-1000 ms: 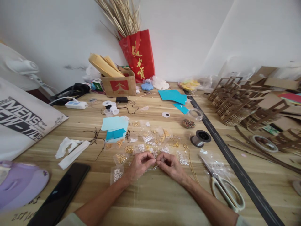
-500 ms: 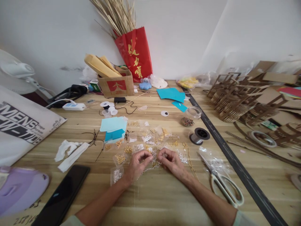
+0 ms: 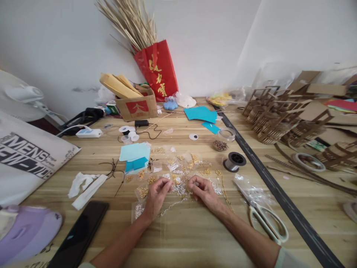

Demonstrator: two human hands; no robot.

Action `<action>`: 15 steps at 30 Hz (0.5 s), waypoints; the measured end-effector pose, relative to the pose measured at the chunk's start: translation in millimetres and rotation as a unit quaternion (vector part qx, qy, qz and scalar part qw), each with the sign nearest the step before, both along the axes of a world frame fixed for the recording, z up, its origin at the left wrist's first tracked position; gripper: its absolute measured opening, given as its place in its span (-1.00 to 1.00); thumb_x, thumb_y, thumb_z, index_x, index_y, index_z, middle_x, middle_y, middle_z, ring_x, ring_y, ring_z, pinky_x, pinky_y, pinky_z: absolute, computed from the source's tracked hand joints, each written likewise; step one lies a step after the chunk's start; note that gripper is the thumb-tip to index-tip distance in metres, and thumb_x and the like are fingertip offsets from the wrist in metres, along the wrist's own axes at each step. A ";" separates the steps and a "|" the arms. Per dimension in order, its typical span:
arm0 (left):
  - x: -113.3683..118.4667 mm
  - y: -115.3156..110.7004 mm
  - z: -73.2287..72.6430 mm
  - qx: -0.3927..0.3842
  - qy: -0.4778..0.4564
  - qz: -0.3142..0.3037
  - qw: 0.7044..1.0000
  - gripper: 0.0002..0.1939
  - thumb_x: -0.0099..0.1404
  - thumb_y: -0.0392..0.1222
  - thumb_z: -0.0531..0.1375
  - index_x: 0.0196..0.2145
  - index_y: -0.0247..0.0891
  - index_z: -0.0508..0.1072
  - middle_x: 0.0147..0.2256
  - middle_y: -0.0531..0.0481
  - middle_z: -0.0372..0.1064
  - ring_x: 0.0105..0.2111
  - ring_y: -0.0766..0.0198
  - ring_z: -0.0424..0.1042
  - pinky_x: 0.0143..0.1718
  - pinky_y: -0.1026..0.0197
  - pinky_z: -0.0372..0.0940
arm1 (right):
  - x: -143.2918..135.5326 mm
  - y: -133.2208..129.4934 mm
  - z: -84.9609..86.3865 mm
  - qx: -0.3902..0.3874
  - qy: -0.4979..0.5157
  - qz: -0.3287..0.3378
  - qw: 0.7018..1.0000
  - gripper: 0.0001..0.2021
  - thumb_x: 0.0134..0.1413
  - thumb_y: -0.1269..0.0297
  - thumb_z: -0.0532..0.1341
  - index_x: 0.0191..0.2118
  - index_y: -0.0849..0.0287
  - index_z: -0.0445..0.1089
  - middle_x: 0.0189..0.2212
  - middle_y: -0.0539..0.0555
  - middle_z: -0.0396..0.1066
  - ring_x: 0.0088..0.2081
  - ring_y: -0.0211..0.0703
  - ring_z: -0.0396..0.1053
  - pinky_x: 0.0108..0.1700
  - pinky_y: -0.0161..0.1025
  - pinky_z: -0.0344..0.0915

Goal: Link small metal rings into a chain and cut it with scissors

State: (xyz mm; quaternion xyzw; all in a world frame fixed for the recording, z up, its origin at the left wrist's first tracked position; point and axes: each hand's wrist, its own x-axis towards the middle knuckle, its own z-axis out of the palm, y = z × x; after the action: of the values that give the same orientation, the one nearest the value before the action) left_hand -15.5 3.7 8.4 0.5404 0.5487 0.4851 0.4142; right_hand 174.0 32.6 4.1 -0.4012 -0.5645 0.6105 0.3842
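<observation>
Silver chain, fine-linked, one length

Chain (image 3: pixel 170 206): on the tabletop, between the wrists, just below the loose silver findings (image 3: pixel 180 186). Probably light, limp, slippery; thin links could snag. Best hold: fingertip pinch at an end link.
Left hand (image 3: pixel 156 197): thumb and forefinger narrow; contents cannot be told.
Right hand (image 3: pixel 205 191): fingers curled, narrow; contents likewise unclear.
Outward: gold chain (image 3: pixel 223 186), wire spool (image 3: pixel 235 162), scissors (image 3: pixel 269 223).
</observation>
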 end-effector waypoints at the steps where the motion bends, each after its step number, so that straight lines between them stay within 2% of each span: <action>1: -1.2 0.1 0.0 -0.001 0.010 -0.005 1.000 -0.76 0.24 -0.08 0.16 -0.49 -0.29 0.40 -0.53 0.05 0.35 -0.46 0.30 0.33 -0.36 0.29 0.24 | 0.0 0.0 0.5 -0.001 0.000 0.000 1.000 -0.67 0.01 0.00 0.22 -0.46 0.19 0.27 -0.73 -0.16 0.11 -0.70 -0.40 0.03 -0.64 -0.42 -0.02; 8: -6.5 0.8 4.8 0.007 0.075 -0.031 0.997 -0.80 0.24 -0.10 0.16 -0.40 -0.28 0.45 -0.44 0.00 0.40 -0.39 0.25 0.36 -0.32 0.27 0.26 | -0.2 0.9 -3.4 -0.008 0.017 0.003 1.000 -0.67 0.00 0.00 0.23 -0.45 0.18 0.26 -0.72 -0.17 0.09 -0.70 -0.41 0.04 -0.64 -0.43 -0.02; 15: -15.8 8.2 0.0 0.025 0.106 0.012 0.994 -0.88 0.20 -0.19 0.17 -0.36 -0.26 0.49 -0.39 -0.02 0.46 -0.35 0.21 0.41 -0.28 0.25 0.27 | -1.4 1.0 -3.5 -0.007 0.034 -0.001 0.999 -0.65 -0.04 -0.02 0.25 -0.47 0.19 0.25 -0.71 -0.16 0.09 -0.70 -0.41 0.04 -0.66 -0.43 -0.01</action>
State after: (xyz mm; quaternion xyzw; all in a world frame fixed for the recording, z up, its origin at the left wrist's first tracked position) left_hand -31.3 12.0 8.4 0.5923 0.5836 0.4436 0.3343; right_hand 172.6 33.6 0.6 -0.3835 -0.5467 0.6271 0.4010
